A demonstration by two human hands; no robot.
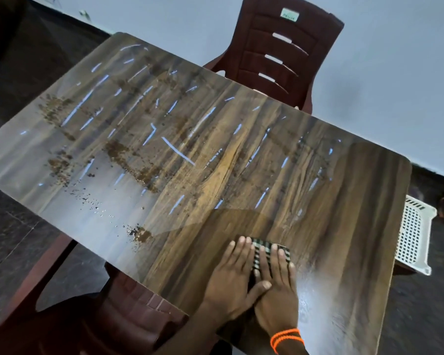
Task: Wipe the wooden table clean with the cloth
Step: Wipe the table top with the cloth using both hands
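A glossy wooden table (344,196) fills the view, with brown dirt crumbs (118,149) smeared over its left and middle parts. A folded dark checked cloth (264,248) lies near the front right edge. My left hand (231,280) and my right hand (276,290) press flat on the cloth side by side, fingers stretched forward, covering most of it. An orange thread band circles my right wrist. A wet sheen shows on the wood to the right of my hands.
A dark red plastic chair (282,47) stands behind the table's far edge. Another red chair (118,326) sits under the near left edge. A white perforated plastic stool (413,234) stands at the right end. The floor is dark.
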